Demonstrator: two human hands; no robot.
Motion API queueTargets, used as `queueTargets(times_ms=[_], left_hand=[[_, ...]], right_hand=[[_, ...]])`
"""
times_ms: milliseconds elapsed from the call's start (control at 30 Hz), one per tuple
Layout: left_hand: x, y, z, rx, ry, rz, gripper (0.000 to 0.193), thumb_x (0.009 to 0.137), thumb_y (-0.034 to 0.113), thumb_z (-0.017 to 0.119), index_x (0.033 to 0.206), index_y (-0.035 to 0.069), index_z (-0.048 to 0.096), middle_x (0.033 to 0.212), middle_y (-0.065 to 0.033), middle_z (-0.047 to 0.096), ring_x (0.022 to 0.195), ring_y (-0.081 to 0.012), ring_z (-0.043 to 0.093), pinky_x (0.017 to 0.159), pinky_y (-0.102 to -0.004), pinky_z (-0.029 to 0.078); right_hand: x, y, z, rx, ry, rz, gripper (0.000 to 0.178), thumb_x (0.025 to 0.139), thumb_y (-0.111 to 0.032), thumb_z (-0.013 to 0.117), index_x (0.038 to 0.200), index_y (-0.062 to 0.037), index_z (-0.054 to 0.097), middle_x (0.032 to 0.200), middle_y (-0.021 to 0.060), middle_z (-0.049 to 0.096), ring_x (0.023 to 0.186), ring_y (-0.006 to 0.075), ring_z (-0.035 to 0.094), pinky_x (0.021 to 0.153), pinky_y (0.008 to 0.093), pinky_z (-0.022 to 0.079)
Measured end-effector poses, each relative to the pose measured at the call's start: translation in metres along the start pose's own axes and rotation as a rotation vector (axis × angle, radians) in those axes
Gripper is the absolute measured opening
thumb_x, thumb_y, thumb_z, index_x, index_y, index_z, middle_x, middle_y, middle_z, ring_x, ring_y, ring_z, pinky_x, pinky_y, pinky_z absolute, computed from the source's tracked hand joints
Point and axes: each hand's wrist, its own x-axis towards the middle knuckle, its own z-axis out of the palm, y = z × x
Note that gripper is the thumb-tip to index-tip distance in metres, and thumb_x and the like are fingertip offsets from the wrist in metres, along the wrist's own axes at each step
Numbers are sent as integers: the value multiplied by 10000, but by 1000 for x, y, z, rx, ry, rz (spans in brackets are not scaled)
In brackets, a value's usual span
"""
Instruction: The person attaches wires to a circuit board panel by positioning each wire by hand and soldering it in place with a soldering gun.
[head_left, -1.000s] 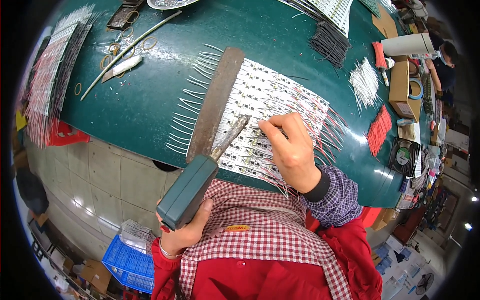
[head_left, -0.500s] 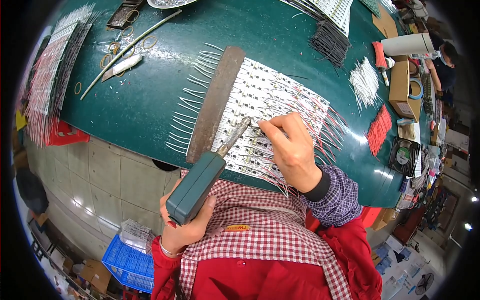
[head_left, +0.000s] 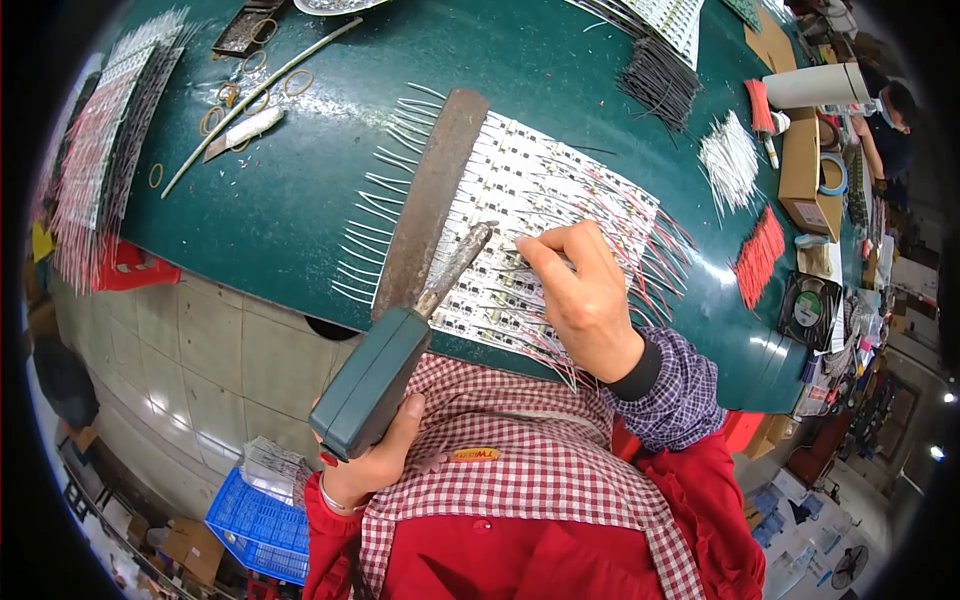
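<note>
A dark green soldering iron (head_left: 372,382) rests in my left hand (head_left: 390,447), whose fingers wrap round its body. The metal tip slants up over a white circuit-board panel (head_left: 490,165) with rows of small black parts. My right hand (head_left: 592,312) hovers over the panel, thumb and forefinger pinched on a thin dark wire close to the iron's tip; most of the wire is hidden. Across the panel's left part lies a rusty metal bar (head_left: 430,200). White wires stick out left of the bar, and red, white and dark wires (head_left: 640,265) trail off the panel's right side.
On the green table (head_left: 270,220) are bundles of black wires (head_left: 658,82), white wires (head_left: 728,165) and red wires (head_left: 760,258). Farther left lie a pale rod (head_left: 260,105), a wrapped blade (head_left: 245,133), rubber bands and stacked wired panels (head_left: 105,130). A blue crate (head_left: 255,525) stands below.
My left hand has drawn the soldering iron a little left and down, its tip shifting slightly away from my right fingertips. My right hand stays almost in place.
</note>
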Motion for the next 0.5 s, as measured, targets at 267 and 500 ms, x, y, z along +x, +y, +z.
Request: queueTargets(times_ms=[267,500], left_hand=[[-2,-7,-4,97,-40,73,230,838,145,757,990,-14,689,784,-101,664,616,-223,630,563,-328,487],[-2,-12,-1,81,30,223,218,824,124,757,978,-15,691,771,-99,650,613,-231,616,558,-335,480]], right_hand=[[1,-2,0,-48,33,-19,352,662,57,611,1011,42,650,882,113,560,797,268,550,642,356,468],[-4,-9,2,7,101,-35,388,622,73,617,1006,39,659,857,103,567,759,262,531,616,361,447]])
